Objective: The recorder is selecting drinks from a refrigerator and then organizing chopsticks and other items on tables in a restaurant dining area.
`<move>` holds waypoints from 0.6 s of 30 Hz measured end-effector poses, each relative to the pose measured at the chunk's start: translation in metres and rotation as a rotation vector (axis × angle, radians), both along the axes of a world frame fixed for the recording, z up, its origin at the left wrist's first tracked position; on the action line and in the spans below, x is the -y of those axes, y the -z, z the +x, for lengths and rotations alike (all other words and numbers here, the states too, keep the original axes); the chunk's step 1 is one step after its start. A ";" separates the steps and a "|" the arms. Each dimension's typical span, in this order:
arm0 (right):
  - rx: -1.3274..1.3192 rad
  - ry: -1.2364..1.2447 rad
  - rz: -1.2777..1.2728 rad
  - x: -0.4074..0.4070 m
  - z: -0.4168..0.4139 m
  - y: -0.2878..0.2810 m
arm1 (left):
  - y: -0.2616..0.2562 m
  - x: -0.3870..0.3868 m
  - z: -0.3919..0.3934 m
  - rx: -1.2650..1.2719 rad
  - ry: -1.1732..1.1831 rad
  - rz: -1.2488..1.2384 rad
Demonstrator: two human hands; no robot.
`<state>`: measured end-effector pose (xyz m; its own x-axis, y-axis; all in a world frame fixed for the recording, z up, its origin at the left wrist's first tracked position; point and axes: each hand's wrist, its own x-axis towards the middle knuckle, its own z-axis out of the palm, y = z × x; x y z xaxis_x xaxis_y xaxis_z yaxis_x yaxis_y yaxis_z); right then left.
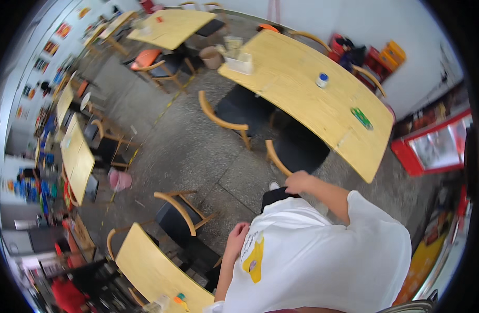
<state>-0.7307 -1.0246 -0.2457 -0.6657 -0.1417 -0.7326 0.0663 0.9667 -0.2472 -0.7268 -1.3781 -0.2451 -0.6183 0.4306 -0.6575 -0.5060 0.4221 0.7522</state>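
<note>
My left hand (238, 233) hangs beside the front of my white T-shirt, fingers loosely curled, with no object seen in it. A wooden chair with a black seat (176, 214) stands to its left. My right hand (300, 182) is in front of my dark trousers, its fingers partly hidden. It overlaps the end of the curved wooden back (275, 158) of another chair; whether it touches that chair cannot be told. That chair's black seat (304, 146) is partly under a long wooden table (298, 64). On this table are a white jar with a blue lid (322, 80) and a green item (361, 118).
A white holder (240, 63) stands at the long table's far end, near a brown bin (211, 57). More tables, such as one at lower left (157, 266), line the room. A pink bucket (120, 179) sits on the floor. A red-framed display fridge (435, 144) stands at right.
</note>
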 end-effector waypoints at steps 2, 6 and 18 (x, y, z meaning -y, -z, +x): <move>-0.038 0.211 0.086 -0.051 0.017 0.012 | 0.007 -0.048 -0.033 -0.082 0.167 0.091; -0.095 0.524 0.063 -0.099 0.041 0.006 | -0.014 -0.134 -0.078 -0.126 0.354 0.036; 0.089 0.910 -0.045 -0.054 0.097 0.031 | 0.021 -0.225 -0.142 0.077 0.939 0.118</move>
